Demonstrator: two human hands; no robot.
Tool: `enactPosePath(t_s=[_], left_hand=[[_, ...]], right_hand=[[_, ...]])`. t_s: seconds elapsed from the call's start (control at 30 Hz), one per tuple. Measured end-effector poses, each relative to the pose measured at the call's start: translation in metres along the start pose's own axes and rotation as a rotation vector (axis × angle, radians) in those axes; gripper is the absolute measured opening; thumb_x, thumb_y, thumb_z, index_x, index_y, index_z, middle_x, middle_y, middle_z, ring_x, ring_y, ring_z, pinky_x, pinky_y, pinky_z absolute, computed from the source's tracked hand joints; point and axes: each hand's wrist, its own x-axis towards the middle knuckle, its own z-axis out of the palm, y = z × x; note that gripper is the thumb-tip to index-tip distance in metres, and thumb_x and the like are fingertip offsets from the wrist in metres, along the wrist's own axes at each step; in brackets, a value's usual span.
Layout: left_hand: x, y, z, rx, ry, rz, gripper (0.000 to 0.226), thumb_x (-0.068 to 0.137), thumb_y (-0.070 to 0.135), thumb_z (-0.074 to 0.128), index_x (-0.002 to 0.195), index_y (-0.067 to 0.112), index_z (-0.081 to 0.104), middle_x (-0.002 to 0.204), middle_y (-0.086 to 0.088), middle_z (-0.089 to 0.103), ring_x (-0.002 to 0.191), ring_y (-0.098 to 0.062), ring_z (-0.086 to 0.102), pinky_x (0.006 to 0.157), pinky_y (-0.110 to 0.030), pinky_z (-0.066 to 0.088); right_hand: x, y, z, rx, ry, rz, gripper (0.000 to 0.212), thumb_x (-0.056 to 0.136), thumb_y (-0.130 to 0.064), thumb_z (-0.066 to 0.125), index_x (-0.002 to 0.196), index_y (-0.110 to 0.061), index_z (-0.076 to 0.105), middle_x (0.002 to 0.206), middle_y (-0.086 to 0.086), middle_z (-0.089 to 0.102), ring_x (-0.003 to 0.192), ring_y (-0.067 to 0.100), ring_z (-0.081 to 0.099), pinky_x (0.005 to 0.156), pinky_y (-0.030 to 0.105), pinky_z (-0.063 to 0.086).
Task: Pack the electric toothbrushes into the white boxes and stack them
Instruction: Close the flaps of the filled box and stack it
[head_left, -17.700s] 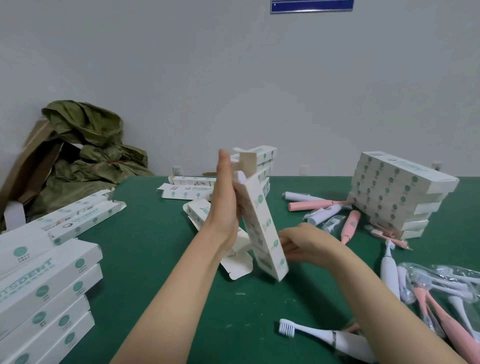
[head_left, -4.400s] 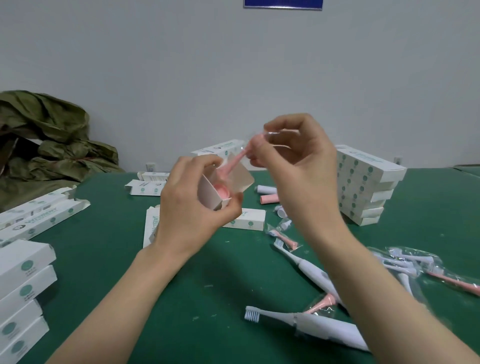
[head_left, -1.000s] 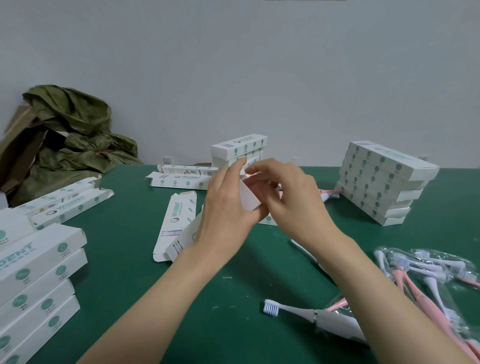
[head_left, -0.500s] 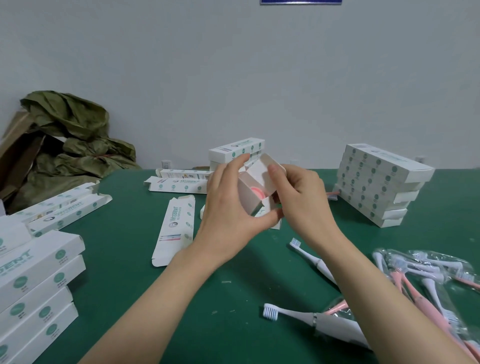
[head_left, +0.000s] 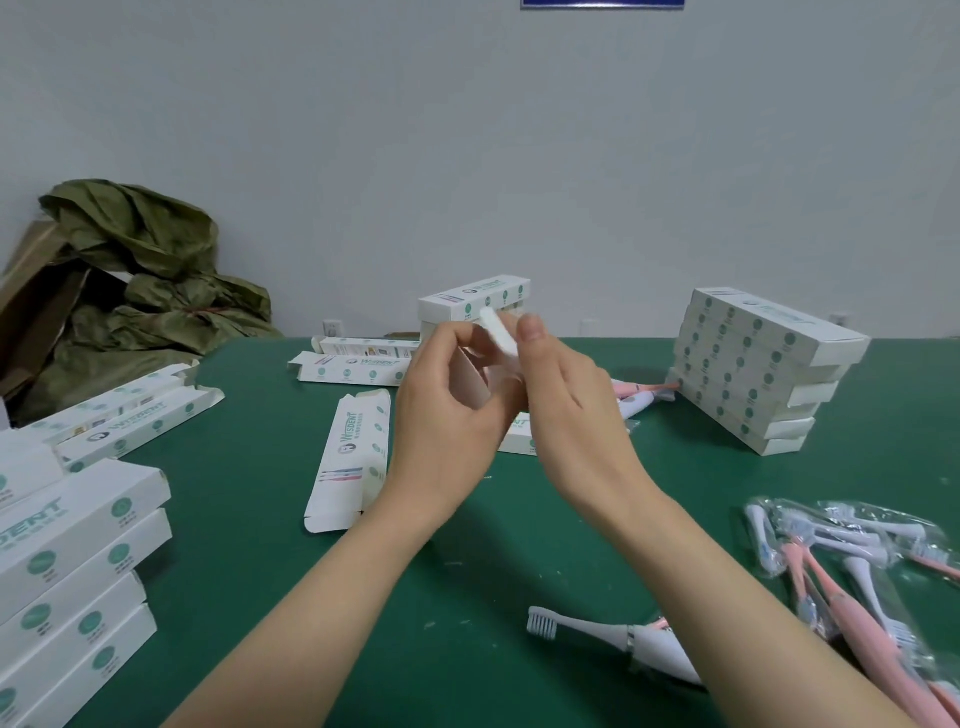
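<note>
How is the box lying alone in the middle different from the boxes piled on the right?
The flat box is squashed thin, end flaps open; the stacked boxes are puffed into full shape. The flat box lies alone on the table; the stacked boxes rest on each other. Both are white with green dots.

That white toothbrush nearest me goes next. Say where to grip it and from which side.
Best grip the white toothbrush by its thick handle, from above. It lies flat, bristles at the left end; the neck is thin. The left hand and right hand hold the white box.
</note>
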Motion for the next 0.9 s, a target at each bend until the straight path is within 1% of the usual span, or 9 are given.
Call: enactPosePath(t_s=[0.13, 0.2, 0.27, 0.37, 0.5, 0.6, 0.7, 0.8, 0.9], left_hand=[[0.004, -0.011, -0.008, 0.049, -0.181, -0.083, 0.063, 0.061, 0.033, 0.077, 0.114, 0.038, 0.043, 0.121, 0.008, 0.049, 0.112, -0.008, 0.051, 0.091, -0.028, 0.046], [0.006, -0.024, -0.015, 0.158, -0.258, -0.135, 0.083, 0.057, 0.031, 0.085, 0.121, 0.038, 0.032, 0.125, 0.007, 0.039, 0.118, -0.008, 0.043, 0.095, -0.024, 0.041], [0.005, -0.038, -0.018, 0.286, -0.331, -0.147, 0.073, 0.054, 0.037, 0.082, 0.115, 0.038, 0.04, 0.116, 0.01, 0.043, 0.108, -0.003, 0.046, 0.083, -0.016, 0.04], [-0.003, -0.054, -0.019, 0.355, -0.307, -0.093, 0.062, 0.054, 0.041, 0.078, 0.11, 0.044, 0.051, 0.106, 0.017, 0.051, 0.097, 0.008, 0.047, 0.071, -0.004, 0.035], [-0.005, -0.064, -0.019, 0.423, -0.223, -0.003, 0.061, 0.058, 0.036, 0.083, 0.112, 0.038, 0.055, 0.104, 0.016, 0.055, 0.098, 0.012, 0.045, 0.074, 0.0, 0.031], [-0.003, -0.065, -0.019, 0.433, -0.178, 0.026, 0.065, 0.059, 0.029, 0.086, 0.118, 0.026, 0.061, 0.102, 0.008, 0.057, 0.096, 0.014, 0.044, 0.076, 0.002, 0.029], [-0.004, -0.064, -0.019, 0.425, -0.174, 0.044, 0.068, 0.06, 0.026, 0.087, 0.123, 0.021, 0.062, 0.097, 0.009, 0.054, 0.093, 0.018, 0.043, 0.075, 0.002, 0.029], [-0.005, -0.064, -0.019, 0.406, -0.173, 0.043, 0.071, 0.061, 0.024, 0.088, 0.126, 0.019, 0.061, 0.097, 0.011, 0.051, 0.093, 0.021, 0.042, 0.076, 0.002, 0.029], [-0.005, -0.063, -0.018, 0.414, -0.167, 0.045, 0.072, 0.062, 0.024, 0.087, 0.128, 0.018, 0.06, 0.1, 0.01, 0.051, 0.095, 0.023, 0.04, 0.077, 0.004, 0.028]], right_hand=[[0.004, 0.005, -0.003, -0.042, 0.014, -0.018, 0.031, 0.1, -0.021, 0.038, 0.105, -0.018, 0.068, 0.068, -0.008, 0.06, 0.064, 0.003, 0.05, 0.059, 0.017, 0.037], [0.006, 0.013, -0.007, -0.038, 0.04, 0.0, 0.027, 0.097, -0.016, 0.04, 0.099, -0.012, 0.067, 0.066, 0.01, 0.056, 0.061, 0.018, 0.044, 0.058, 0.029, 0.035], [0.008, 0.025, -0.01, -0.049, 0.072, 0.03, 0.026, 0.097, -0.016, 0.04, 0.099, -0.003, 0.063, 0.082, 0.025, 0.06, 0.077, 0.037, 0.048, 0.065, 0.04, 0.043], [0.01, 0.038, -0.01, -0.027, 0.073, 0.108, 0.028, 0.096, -0.015, 0.037, 0.097, 0.005, 0.057, 0.086, 0.03, 0.056, 0.076, 0.039, 0.048, 0.08, 0.057, 0.046], [0.015, 0.047, -0.014, -0.007, 0.03, 0.139, 0.027, 0.097, -0.01, 0.035, 0.088, 0.001, 0.059, 0.078, 0.029, 0.054, 0.069, 0.032, 0.043, 0.073, 0.052, 0.047], [0.016, 0.046, -0.018, 0.037, -0.031, 0.144, 0.034, 0.098, -0.01, 0.035, 0.096, -0.016, 0.068, 0.092, 0.026, 0.062, 0.086, 0.041, 0.055, 0.085, 0.061, 0.046], [0.016, 0.047, -0.019, 0.045, -0.042, 0.158, 0.03, 0.098, -0.009, 0.035, 0.098, -0.002, 0.064, 0.091, 0.032, 0.057, 0.081, 0.045, 0.051, 0.08, 0.066, 0.044], [0.018, 0.049, -0.019, 0.067, -0.025, 0.18, 0.029, 0.097, -0.009, 0.035, 0.091, 0.009, 0.056, 0.078, 0.033, 0.051, 0.07, 0.028, 0.043, 0.078, 0.069, 0.042], [0.017, 0.048, -0.019, 0.067, -0.009, 0.164, 0.035, 0.097, -0.009, 0.036, 0.087, -0.016, 0.069, 0.089, 0.03, 0.059, 0.076, 0.043, 0.051, 0.08, 0.067, 0.044]])
